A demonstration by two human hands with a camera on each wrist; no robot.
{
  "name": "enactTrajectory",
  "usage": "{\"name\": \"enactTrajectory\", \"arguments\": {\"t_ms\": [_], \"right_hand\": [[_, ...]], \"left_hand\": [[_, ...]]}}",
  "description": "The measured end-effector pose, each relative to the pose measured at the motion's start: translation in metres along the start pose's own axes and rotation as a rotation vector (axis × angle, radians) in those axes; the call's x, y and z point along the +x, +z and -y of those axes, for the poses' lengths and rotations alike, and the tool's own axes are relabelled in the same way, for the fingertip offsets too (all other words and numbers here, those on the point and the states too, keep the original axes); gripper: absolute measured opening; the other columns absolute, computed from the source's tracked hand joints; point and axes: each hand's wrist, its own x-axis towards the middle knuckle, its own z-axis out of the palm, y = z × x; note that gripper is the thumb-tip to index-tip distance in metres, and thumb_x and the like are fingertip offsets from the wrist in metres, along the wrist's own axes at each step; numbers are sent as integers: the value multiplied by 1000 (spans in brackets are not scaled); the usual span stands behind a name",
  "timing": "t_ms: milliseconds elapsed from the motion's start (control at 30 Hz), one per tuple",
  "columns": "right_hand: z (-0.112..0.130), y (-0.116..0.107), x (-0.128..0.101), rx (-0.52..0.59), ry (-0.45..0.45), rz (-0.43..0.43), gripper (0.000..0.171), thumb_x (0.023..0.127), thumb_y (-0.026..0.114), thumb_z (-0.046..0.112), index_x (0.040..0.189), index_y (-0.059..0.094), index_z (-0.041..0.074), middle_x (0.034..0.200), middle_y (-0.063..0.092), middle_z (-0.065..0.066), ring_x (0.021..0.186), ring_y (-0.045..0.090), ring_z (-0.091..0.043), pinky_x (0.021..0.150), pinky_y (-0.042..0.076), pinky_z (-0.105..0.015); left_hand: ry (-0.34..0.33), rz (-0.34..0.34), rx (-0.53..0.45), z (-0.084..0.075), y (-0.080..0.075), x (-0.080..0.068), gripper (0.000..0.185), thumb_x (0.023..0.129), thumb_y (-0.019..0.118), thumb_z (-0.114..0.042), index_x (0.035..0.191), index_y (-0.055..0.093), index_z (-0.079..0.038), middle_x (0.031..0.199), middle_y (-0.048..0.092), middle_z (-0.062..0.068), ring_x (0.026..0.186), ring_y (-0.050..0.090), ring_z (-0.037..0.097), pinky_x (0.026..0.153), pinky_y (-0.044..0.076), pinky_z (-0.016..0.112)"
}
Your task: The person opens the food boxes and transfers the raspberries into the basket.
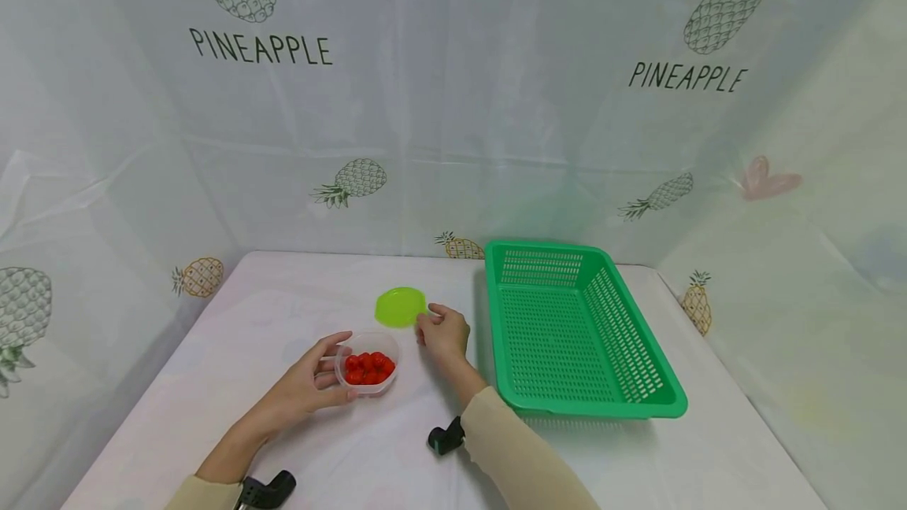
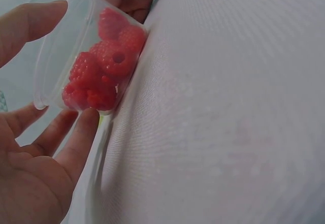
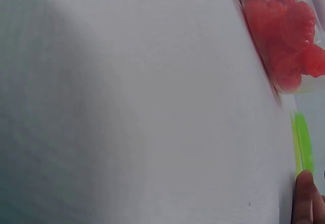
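Note:
A clear plastic tub point(image 1: 368, 388) of raspberries point(image 1: 368, 368) stands upright on the table, left of centre. My left hand point(image 1: 315, 380) holds the tub from its left side, thumb near and fingers on the far side. In the left wrist view, the raspberries point(image 2: 104, 61) show through the tub's wall. Behind the tub lies a lime-green lid point(image 1: 400, 308). My right hand point(image 1: 445, 333) pinches the lid's right edge; the exact grip is partly hidden. At the edge of the right wrist view, a fingertip point(image 3: 304, 181) meets the lid point(image 3: 303, 142).
A green perforated plastic basket point(image 1: 499, 321) stands to the right of my right hand, its inside bare. A pale cloth point(image 1: 383, 463) covers the table. Behind and at the sides hang sheets point(image 1: 453, 101) printed with pineapples.

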Motion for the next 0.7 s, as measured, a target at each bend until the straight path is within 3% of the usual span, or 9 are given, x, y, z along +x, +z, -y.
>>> {"name": "enactTrajectory", "arguments": {"t_ms": [400, 567, 700], "right_hand": [[4, 2, -7, -16, -24, -4, 26, 98, 75, 16, 122, 77, 7, 90, 73, -4, 62, 64, -13, 61, 57, -24], [17, 3, -13, -19, -90, 32, 26, 98, 76, 17, 122, 78, 7, 94, 74, -5, 63, 66, -16, 61, 58, -26], [34, 1, -20, -32, -151, 75, 28, 98, 76, 17, 125, 76, 9, 99, 76, -4, 75, 74, -22, 67, 61, -27]], "left_hand": [[-11, -5, 3, 0, 0, 1, 101, 85, 91, -23, 165, 30, -16, 156, 41, 22, 133, 59, 35, 98, 59, 32], [-13, -4, 0, 0, 0, 0, 101, 85, 91, -23, 165, 30, -17, 157, 40, 22, 132, 59, 34, 98, 59, 32], [-14, 1, 1, 0, 0, 0, 101, 86, 91, -24, 165, 30, -17, 157, 40, 22, 132, 59, 33, 98, 59, 32]]}}
